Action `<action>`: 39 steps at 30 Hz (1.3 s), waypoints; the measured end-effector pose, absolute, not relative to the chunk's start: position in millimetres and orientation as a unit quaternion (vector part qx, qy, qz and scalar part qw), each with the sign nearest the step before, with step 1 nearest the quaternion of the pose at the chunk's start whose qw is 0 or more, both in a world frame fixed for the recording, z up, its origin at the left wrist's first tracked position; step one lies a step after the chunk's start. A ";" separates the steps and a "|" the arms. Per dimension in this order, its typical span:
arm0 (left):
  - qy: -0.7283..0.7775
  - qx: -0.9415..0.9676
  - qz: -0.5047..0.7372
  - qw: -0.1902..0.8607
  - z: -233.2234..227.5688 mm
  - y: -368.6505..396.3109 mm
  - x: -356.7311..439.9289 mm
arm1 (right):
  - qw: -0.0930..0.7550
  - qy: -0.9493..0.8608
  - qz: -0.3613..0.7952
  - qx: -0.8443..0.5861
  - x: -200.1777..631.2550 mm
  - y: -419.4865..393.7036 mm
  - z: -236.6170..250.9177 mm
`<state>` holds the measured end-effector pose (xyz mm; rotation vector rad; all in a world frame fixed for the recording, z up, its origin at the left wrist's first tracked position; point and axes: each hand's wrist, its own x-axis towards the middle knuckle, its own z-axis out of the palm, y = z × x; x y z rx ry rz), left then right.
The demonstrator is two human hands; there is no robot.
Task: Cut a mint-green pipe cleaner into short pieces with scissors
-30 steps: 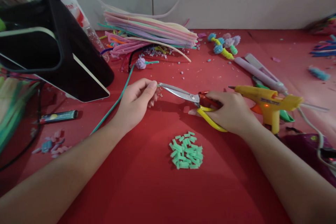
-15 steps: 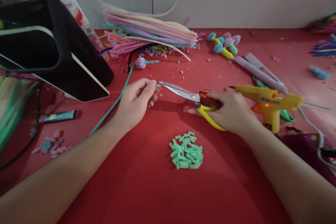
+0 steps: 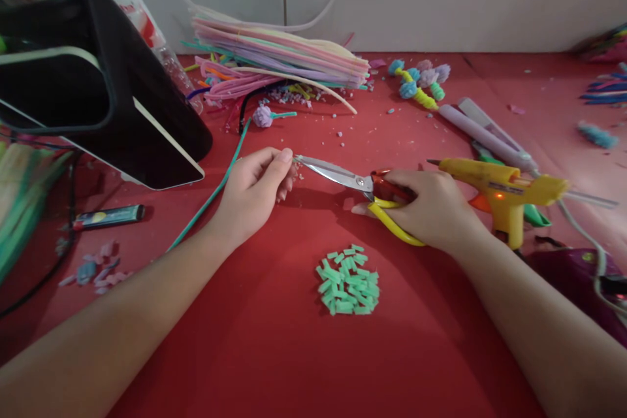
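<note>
My left hand [image 3: 259, 186] pinches a small light green piece of pipe cleaner [image 3: 296, 159] between thumb and fingertips; only its end shows. My right hand [image 3: 435, 209] grips scissors [image 3: 336, 174] with red and yellow handles. Their blades point left and look nearly closed, the tips touching or very close to the green piece. Below the scissors, a pile of short cut green pieces [image 3: 347, 281] lies on the red table [image 3: 274, 339]. A teal pipe cleaner [image 3: 215, 192] passes behind my left wrist.
Rear: a bundle of pastel pipe cleaners [image 3: 289, 55] and a purple pompom [image 3: 263, 116]. Right: a yellow glue gun [image 3: 504, 191] with a glowing light, and a lilac flat iron [image 3: 484, 134]. Left: a large black container [image 3: 161, 124], a lighter [image 3: 110, 216] and pink scraps [image 3: 105, 268].
The scissor tips have moved slightly left and down, right up to my left fingertips. Less of the green piece shows. Both hands otherwise stay almost where they were.
</note>
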<state>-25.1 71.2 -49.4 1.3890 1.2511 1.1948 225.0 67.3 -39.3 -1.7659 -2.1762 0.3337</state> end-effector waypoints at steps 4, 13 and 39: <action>0.502 0.561 0.482 0.448 -49.4 71.1 -25.1 | 0.154 -0.759 0.116 -0.622 225.7 69.1 -40.6; 0.486 0.569 0.486 0.451 -50.7 71.5 -25.8 | 0.157 -0.759 0.107 -0.623 226.7 68.2 -43.0; 0.504 0.550 0.481 0.461 -50.4 71.0 -25.1 | 0.166 -0.761 0.106 -0.617 225.7 68.8 -44.5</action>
